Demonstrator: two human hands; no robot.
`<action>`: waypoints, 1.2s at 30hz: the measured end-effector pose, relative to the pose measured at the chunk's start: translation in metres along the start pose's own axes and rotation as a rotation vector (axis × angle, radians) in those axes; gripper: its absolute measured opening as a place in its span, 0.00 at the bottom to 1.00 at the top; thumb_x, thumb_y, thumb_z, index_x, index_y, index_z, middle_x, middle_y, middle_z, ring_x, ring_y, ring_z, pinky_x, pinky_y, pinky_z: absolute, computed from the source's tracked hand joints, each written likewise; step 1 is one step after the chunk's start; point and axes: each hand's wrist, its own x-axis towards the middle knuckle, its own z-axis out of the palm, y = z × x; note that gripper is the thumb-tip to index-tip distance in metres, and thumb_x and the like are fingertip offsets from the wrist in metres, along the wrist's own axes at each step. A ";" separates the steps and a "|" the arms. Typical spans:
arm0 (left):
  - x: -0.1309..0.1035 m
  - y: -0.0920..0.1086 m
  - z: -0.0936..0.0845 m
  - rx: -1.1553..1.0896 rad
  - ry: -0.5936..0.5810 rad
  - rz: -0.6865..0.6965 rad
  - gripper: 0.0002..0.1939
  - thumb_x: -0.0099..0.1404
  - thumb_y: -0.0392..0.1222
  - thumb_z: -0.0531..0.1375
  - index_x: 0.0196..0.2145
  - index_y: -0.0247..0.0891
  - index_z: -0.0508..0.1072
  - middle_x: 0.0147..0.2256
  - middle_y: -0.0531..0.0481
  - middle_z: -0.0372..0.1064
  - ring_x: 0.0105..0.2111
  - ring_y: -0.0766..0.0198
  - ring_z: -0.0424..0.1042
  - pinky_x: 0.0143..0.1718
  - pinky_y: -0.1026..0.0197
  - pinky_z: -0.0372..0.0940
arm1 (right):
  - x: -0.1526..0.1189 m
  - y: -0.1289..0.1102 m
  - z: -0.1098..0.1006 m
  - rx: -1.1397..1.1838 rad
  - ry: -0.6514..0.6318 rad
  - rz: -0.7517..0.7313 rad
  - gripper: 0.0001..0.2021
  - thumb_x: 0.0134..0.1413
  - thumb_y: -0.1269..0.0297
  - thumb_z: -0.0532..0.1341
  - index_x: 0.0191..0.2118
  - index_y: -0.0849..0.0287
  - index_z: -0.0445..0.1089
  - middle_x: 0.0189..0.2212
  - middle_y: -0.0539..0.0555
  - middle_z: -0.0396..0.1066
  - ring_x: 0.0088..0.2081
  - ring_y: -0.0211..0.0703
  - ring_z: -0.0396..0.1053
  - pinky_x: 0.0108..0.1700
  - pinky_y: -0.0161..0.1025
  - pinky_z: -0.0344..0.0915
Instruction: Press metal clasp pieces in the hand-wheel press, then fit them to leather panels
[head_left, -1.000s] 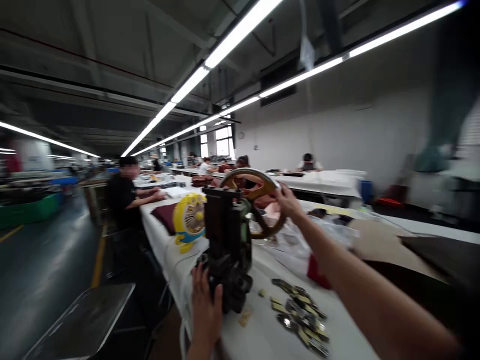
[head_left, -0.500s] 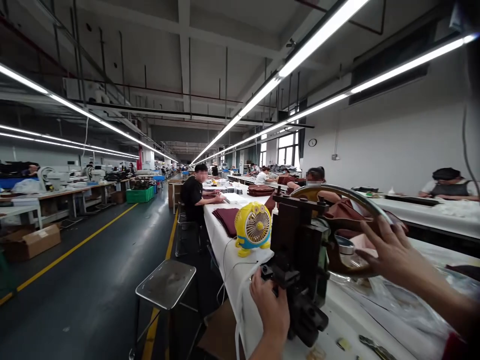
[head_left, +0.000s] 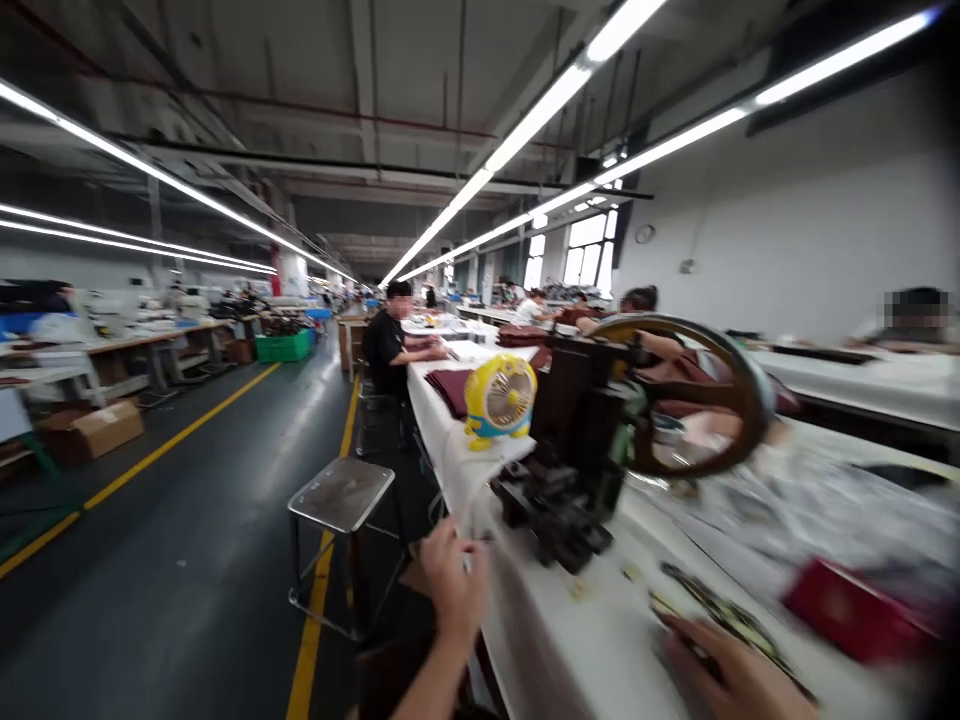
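Observation:
A dark metal hand press [head_left: 577,440] with a big brown handwheel [head_left: 750,400] stands on the white-covered table. My left hand [head_left: 456,580] is off its near left side, by the table edge, fingers bent in a pinch. Whatever small thing may be between them is not clear. Low on the right, my right hand [head_left: 731,670] is at the tabletop, blurred, its fingers over a slim dark and yellowish item that I cannot make out. Beside it lies a long patterned metal tool [head_left: 739,622], its kind unclear. Small yellowish bits [head_left: 577,590] are scattered before the press.
A yellow and blue toy-shaped fan [head_left: 501,400] stands behind the press, near folded maroon cloth [head_left: 448,388]. Clear plastic [head_left: 840,490] and a red item [head_left: 855,608] lie at right. A metal stool [head_left: 343,495] is in the aisle. A co-worker in black [head_left: 386,345] sits farther along.
My right hand has left the handwheel and come down to the tabletop. My left hand has drawn back from the press, toward the table edge. The view has tilted downward.

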 end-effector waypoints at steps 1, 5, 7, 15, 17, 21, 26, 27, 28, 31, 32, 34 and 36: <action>-0.008 -0.014 -0.011 0.053 -0.002 0.000 0.12 0.64 0.44 0.57 0.26 0.41 0.76 0.56 0.41 0.71 0.57 0.45 0.66 0.61 0.37 0.58 | -0.008 -0.001 -0.003 0.000 -0.087 0.016 0.15 0.64 0.49 0.55 0.46 0.42 0.78 0.46 0.58 0.75 0.45 0.58 0.74 0.46 0.50 0.71; -0.010 -0.026 -0.020 0.093 -0.143 -0.011 0.14 0.68 0.51 0.56 0.38 0.42 0.79 0.57 0.41 0.68 0.61 0.44 0.61 0.61 0.37 0.58 | -0.015 -0.019 -0.013 -0.028 -0.268 0.098 0.22 0.66 0.51 0.49 0.52 0.50 0.76 0.48 0.57 0.75 0.44 0.54 0.75 0.43 0.46 0.70; 0.001 -0.002 -0.006 0.028 -0.221 0.044 0.15 0.69 0.52 0.56 0.42 0.44 0.80 0.59 0.43 0.66 0.63 0.46 0.59 0.62 0.41 0.59 | -0.012 -0.026 -0.016 -0.034 -0.259 0.111 0.22 0.66 0.52 0.49 0.52 0.51 0.76 0.49 0.57 0.74 0.45 0.53 0.74 0.42 0.44 0.69; 0.049 0.071 0.060 0.012 -0.263 0.094 0.12 0.66 0.47 0.61 0.43 0.44 0.82 0.59 0.43 0.65 0.62 0.48 0.60 0.65 0.43 0.54 | -0.018 -0.019 -0.018 0.024 -0.251 0.055 0.21 0.66 0.51 0.49 0.51 0.48 0.76 0.48 0.56 0.74 0.45 0.52 0.74 0.43 0.43 0.69; 0.050 0.073 0.066 0.028 -0.262 0.068 0.11 0.65 0.46 0.62 0.42 0.44 0.82 0.59 0.42 0.64 0.62 0.47 0.59 0.65 0.42 0.54 | -0.017 -0.018 -0.016 0.020 -0.254 0.065 0.21 0.66 0.51 0.49 0.51 0.47 0.76 0.48 0.56 0.74 0.44 0.53 0.74 0.43 0.43 0.69; 0.051 0.076 0.070 0.050 -0.251 0.044 0.08 0.62 0.44 0.64 0.38 0.44 0.82 0.61 0.44 0.62 0.63 0.46 0.57 0.65 0.41 0.52 | -0.014 -0.020 -0.016 0.023 -0.256 0.068 0.21 0.66 0.52 0.49 0.52 0.48 0.76 0.49 0.55 0.74 0.44 0.52 0.74 0.43 0.43 0.68; 0.053 0.078 0.066 0.067 -0.259 0.060 0.07 0.62 0.44 0.64 0.36 0.45 0.82 0.62 0.45 0.60 0.63 0.46 0.56 0.65 0.42 0.52 | -0.015 -0.022 -0.019 0.028 -0.250 0.066 0.21 0.66 0.53 0.49 0.52 0.49 0.76 0.48 0.56 0.74 0.44 0.51 0.74 0.42 0.42 0.68; 0.054 0.077 0.063 0.067 -0.261 0.068 0.07 0.62 0.45 0.64 0.36 0.45 0.83 0.62 0.46 0.60 0.63 0.45 0.57 0.65 0.42 0.53 | -0.015 -0.023 -0.019 0.022 -0.257 0.065 0.21 0.66 0.54 0.49 0.52 0.49 0.76 0.48 0.56 0.74 0.44 0.51 0.74 0.42 0.42 0.67; 0.054 0.075 0.060 0.068 -0.264 0.069 0.07 0.63 0.45 0.64 0.36 0.46 0.83 0.62 0.46 0.60 0.63 0.45 0.57 0.65 0.42 0.53 | -0.015 -0.023 -0.020 0.015 -0.263 0.065 0.21 0.66 0.54 0.49 0.52 0.50 0.76 0.48 0.56 0.74 0.44 0.51 0.74 0.42 0.42 0.67; 0.054 0.068 0.048 0.060 -0.267 0.046 0.08 0.64 0.48 0.63 0.36 0.46 0.83 0.58 0.45 0.64 0.59 0.46 0.60 0.63 0.43 0.56 | -0.015 -0.025 -0.021 -0.004 -0.275 0.070 0.21 0.66 0.55 0.49 0.53 0.50 0.76 0.47 0.56 0.74 0.44 0.51 0.74 0.41 0.42 0.66; 0.054 0.066 0.045 0.049 -0.270 0.038 0.10 0.64 0.48 0.63 0.39 0.46 0.82 0.55 0.44 0.66 0.57 0.47 0.62 0.62 0.45 0.58 | -0.015 -0.025 -0.022 -0.004 -0.275 0.073 0.21 0.67 0.55 0.49 0.52 0.51 0.76 0.47 0.56 0.74 0.44 0.50 0.74 0.41 0.42 0.66; 0.056 0.066 0.042 0.032 -0.308 0.030 0.14 0.65 0.49 0.62 0.46 0.44 0.80 0.48 0.44 0.70 0.51 0.52 0.68 0.57 0.51 0.62 | -0.015 -0.026 -0.022 0.006 -0.259 0.081 0.20 0.67 0.56 0.49 0.52 0.51 0.76 0.47 0.56 0.75 0.43 0.50 0.74 0.40 0.41 0.66; 0.058 0.068 0.044 0.045 -0.388 0.035 0.19 0.68 0.51 0.59 0.51 0.42 0.77 0.39 0.46 0.73 0.43 0.56 0.72 0.50 0.56 0.65 | -0.014 -0.027 -0.023 0.008 -0.208 0.090 0.20 0.68 0.58 0.49 0.52 0.53 0.76 0.48 0.57 0.75 0.43 0.50 0.74 0.41 0.41 0.66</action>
